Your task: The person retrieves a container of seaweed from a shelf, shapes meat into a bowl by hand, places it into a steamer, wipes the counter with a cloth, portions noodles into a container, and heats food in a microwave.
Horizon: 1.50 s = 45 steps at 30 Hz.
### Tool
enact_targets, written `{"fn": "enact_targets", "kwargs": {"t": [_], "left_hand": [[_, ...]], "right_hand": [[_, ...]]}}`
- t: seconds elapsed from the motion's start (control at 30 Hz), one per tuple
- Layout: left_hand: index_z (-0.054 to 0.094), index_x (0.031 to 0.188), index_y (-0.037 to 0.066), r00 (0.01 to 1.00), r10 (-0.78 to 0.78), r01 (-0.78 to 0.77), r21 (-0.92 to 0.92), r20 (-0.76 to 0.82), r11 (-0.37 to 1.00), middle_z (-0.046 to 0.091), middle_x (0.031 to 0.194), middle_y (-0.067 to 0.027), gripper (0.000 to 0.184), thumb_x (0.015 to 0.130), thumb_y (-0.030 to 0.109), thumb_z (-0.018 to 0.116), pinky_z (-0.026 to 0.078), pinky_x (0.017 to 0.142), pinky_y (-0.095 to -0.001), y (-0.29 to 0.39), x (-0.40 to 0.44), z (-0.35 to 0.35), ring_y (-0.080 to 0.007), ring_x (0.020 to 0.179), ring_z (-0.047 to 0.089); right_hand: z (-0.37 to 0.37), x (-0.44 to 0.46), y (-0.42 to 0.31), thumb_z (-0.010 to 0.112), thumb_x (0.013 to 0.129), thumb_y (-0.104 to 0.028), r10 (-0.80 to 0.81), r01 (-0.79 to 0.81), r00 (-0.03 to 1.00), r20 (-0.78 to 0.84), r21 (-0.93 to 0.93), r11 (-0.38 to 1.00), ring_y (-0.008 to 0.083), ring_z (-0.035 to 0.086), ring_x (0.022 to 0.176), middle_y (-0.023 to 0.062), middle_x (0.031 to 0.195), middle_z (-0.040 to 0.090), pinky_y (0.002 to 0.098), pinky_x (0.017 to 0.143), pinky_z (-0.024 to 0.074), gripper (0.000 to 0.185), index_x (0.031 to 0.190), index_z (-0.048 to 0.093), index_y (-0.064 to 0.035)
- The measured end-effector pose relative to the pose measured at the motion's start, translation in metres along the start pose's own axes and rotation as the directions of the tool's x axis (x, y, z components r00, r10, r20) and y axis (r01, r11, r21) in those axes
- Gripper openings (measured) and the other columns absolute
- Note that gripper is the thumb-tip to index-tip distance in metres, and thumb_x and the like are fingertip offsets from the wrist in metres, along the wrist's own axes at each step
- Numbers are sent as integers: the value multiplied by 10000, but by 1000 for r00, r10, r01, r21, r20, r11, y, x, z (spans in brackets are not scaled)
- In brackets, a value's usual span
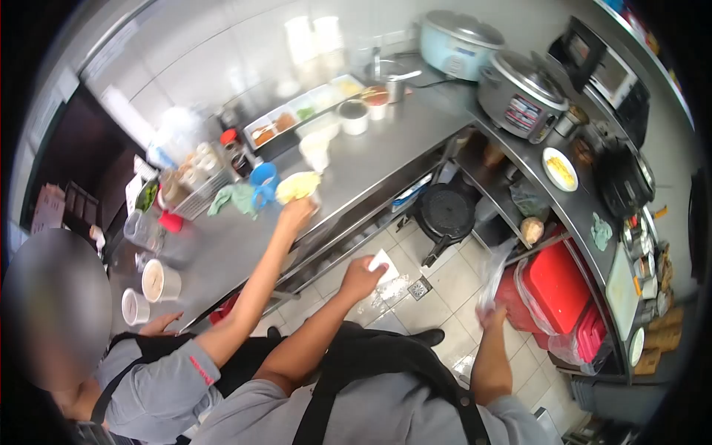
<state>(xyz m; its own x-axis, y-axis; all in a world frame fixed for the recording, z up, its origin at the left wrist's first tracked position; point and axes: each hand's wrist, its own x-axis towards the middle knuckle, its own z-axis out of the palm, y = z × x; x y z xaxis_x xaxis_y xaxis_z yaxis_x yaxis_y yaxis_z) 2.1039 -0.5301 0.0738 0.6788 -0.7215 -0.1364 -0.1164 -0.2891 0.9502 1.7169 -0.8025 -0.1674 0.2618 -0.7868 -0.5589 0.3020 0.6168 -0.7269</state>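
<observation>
My left hand [363, 279] is closed on a small white square piece [383, 267] that looks like paper or a card, held out over the tiled floor. On the other side, my right hand [492, 316] grips a clear plastic bag [492, 276], which hangs upward from my fingers beside the red bins. To the left, a co-worker's hand [298, 213] holds the edge of a bowl of yellow food [298, 188] on the steel counter [356, 167]. A blue cup [263, 182] and a green cloth [233, 199] lie close to that bowl.
A black pan [446, 211] sits low ahead of me near the floor drain [420, 288]. Rice cookers [523, 96] occupy the corner. An oval dish with yellow food [560, 169] stands on the right counter, above a red lid [556, 285]. The co-worker stands close on my left.
</observation>
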Motion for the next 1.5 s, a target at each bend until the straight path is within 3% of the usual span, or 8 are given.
{"fn": "enact_targets", "kwargs": {"t": [0.1,0.2,0.53,0.6,0.73,0.9,1.3,1.5], "left_hand": [[676,930,-19,981,-47,27,107,187,994,685,792,-82,272,856,242,673,482,681,-324,9,14,75,-135,724,603],[681,946,0,923,-177,139,132,343,981,690,854,-56,230,865,216,678,483,659,-318,33,28,153,-126,739,610],[515,1158,39,766,-109,262,-153,634,953,619,932,-77,348,882,196,657,541,593,-388,134,66,436,-228,749,649],[514,1159,46,700,-56,247,-167,712,954,614,925,-80,344,879,188,655,541,566,-392,162,64,486,-232,733,645],[551,1118,20,591,-51,366,-212,805,906,637,998,-78,263,881,96,634,530,787,-341,208,74,591,-191,894,644],[586,1062,33,423,-5,483,-221,906,848,644,980,-53,207,878,110,636,518,825,-323,258,95,723,-184,922,638],[544,1067,-21,212,-61,432,-38,975,901,647,921,-158,313,864,201,630,544,630,-462,334,110,952,-328,751,651],[592,1053,-37,357,-40,343,-91,933,935,656,975,-130,249,874,131,629,508,839,-356,359,73,1012,-251,917,646]], "right_hand": [[-68,-88,11,573,810,-678,472,-443,855,-215,170,880,300,539,1095,166,1307,500,454,801,523,871,1382,406,-42],[-117,-119,23,742,825,-237,405,-439,851,-333,-30,898,247,533,818,156,1206,484,496,795,565,412,1173,603,-63],[-216,-66,-119,536,900,-89,89,102,864,-496,346,933,348,640,883,182,1026,621,524,743,569,234,1087,587,41],[-254,-49,-142,558,937,-190,-178,351,666,-725,93,932,291,632,905,142,1018,635,451,756,550,273,1123,595,5],[-341,-64,-192,667,887,-230,72,391,682,-728,446,805,216,625,815,96,955,656,384,634,511,302,1080,619,-2],[-397,-88,-211,650,829,-62,87,159,717,-692,283,946,210,570,581,92,766,645,312,516,464,178,985,643,23],[-502,-82,-163,582,766,-265,554,504,163,-817,551,665,231,482,566,85,678,502,370,501,377,177,845,581,-107],[-673,-80,-247,606,773,-262,366,-77,7,-931,364,928,343,612,988,222,1122,617,489,786,491,509,1194,563,21]]}}
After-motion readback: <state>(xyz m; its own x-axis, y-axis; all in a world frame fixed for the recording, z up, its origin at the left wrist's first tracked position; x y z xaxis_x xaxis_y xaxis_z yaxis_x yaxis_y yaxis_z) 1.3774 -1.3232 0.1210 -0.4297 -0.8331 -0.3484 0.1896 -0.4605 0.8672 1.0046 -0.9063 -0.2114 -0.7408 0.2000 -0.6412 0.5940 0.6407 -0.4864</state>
